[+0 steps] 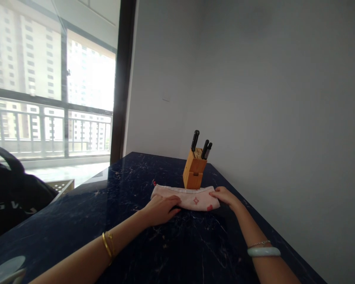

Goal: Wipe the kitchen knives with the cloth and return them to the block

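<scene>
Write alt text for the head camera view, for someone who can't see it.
A person's left hand rests on a pale pink cloth and the right hand grips its right end, on a dark marbled table. Behind the cloth stands a wooden knife block with black-handled knives; high-rises show through a window at left.

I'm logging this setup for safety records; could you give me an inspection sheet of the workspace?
Surface: glossy dark-blue marble-patterned table.
Things: folded pale-pink patterned cloth, in front of a wooden knife block showing three black handles.
Clutter: pale round shape, lower left, unidentifiable.
Hands: left hand rests on the cloth; right hand grips its right end.
Cables: nothing seen.
Surroundings: black fabric bag left of table; plain grey wall; large windows.
</scene>
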